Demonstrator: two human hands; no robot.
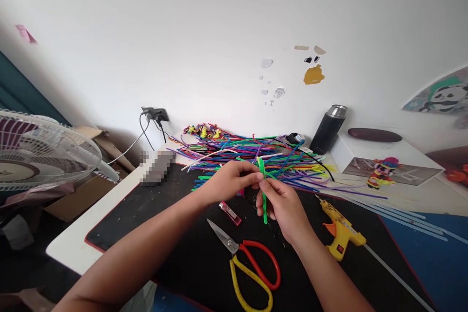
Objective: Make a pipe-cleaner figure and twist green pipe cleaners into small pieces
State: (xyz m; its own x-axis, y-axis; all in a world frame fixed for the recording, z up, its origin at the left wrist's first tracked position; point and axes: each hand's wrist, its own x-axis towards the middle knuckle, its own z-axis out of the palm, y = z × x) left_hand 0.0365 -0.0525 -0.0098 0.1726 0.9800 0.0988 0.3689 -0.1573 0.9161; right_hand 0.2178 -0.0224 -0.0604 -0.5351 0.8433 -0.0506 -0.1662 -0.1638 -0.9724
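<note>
Evidently the work is close fingertip shaping; the green fuzzy stem [265, 213] is upright between the two hands, above the black mat [127, 219] and in front of the heap of coloured stems [241, 148]. The left hand [232, 180] has thumb and forefinger pinched together at the stem's upper part; the right hand [287, 207] closes thumb and forefinger on it just below, its other fingers curled loosely behind; whether the stem is doubled or twisted under the thumbs cannot be told.

To do this well, one pinch should act as a firm anchor while the other bends or turns in small, even moves; the fingertips are best kept close together, so the wire kinks only where wanted; too hard a squeeze could flatten the pile; the scissors [230, 243], lying beneath with blades together, are best left clear of the wrists.
</note>
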